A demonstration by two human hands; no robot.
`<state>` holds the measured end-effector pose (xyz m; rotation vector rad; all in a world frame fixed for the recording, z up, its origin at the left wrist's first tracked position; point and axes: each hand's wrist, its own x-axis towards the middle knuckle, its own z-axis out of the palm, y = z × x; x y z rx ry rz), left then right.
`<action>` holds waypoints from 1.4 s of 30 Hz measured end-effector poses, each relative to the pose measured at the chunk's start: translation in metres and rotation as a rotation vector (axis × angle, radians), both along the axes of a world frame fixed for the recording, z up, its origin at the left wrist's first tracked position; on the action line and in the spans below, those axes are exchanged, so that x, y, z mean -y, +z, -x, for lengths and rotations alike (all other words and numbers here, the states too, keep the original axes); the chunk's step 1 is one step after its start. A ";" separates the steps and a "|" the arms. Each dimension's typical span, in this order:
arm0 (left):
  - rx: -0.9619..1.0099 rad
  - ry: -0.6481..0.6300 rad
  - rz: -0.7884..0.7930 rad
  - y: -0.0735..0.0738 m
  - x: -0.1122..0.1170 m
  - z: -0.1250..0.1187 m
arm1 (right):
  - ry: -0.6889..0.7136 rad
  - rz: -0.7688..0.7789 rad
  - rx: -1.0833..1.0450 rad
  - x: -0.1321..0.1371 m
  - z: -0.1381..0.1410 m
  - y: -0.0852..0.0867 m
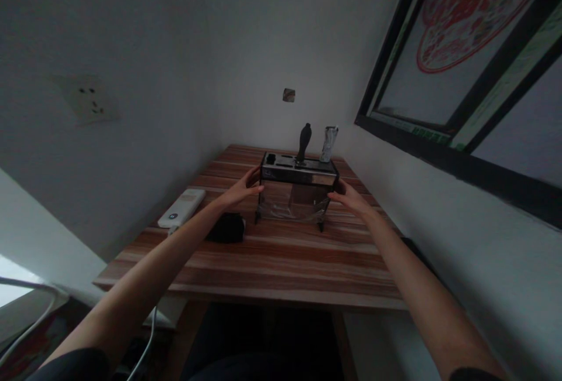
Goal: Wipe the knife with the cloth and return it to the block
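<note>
A knife holder (290,201) with a clear front, a shiny slotted top and small dark feet stands on the wooden table. Rising from its top are a dark handle (304,142) and, further right, an item in crinkled clear or silvery wrapping (329,144). My left hand (246,186) grips the holder's left end, thumb at the front and fingers around the side. At the opposite end, my right hand (348,196) holds it the same way. Whatever is inside the holder is hard to make out through the front.
A white power strip (182,208) with a cord lies on the table (281,275) at the left. Beside my left forearm sits a dark bundle (226,227). Walls enclose the back and sides; a socket (91,100) is at left, a framed window (439,106) at right.
</note>
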<state>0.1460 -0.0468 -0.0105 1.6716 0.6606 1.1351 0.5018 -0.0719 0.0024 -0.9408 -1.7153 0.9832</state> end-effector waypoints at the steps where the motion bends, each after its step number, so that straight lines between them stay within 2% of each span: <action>1: -0.015 0.006 -0.013 0.000 0.002 0.004 | -0.008 -0.005 0.004 0.002 0.000 0.000; 5: -0.166 0.135 -0.007 0.004 0.020 0.029 | -0.081 -0.044 0.013 0.015 0.002 -0.002; 9: -0.503 0.203 -0.009 0.002 0.041 0.058 | -0.221 -0.089 -0.017 0.032 0.003 -0.011; 14: -0.801 0.226 -0.114 -0.016 0.046 0.085 | -0.409 -0.097 -0.073 0.061 0.001 -0.030; 18: -0.940 0.198 -0.164 -0.029 0.047 0.094 | -0.461 -0.072 -0.085 0.086 0.009 -0.043; 23: -1.012 0.219 -0.182 -0.038 0.052 0.094 | -0.448 -0.051 -0.071 0.113 0.031 -0.062; 28: -1.021 0.273 -0.195 -0.044 0.050 0.093 | -0.430 -0.058 -0.036 0.124 0.043 -0.077; 35: -1.029 0.279 -0.180 -0.044 0.058 0.086 | -0.404 -0.059 0.004 0.126 0.044 -0.078; 42: -0.977 0.195 -0.167 -0.039 0.073 0.066 | -0.383 -0.049 0.021 0.127 0.048 -0.079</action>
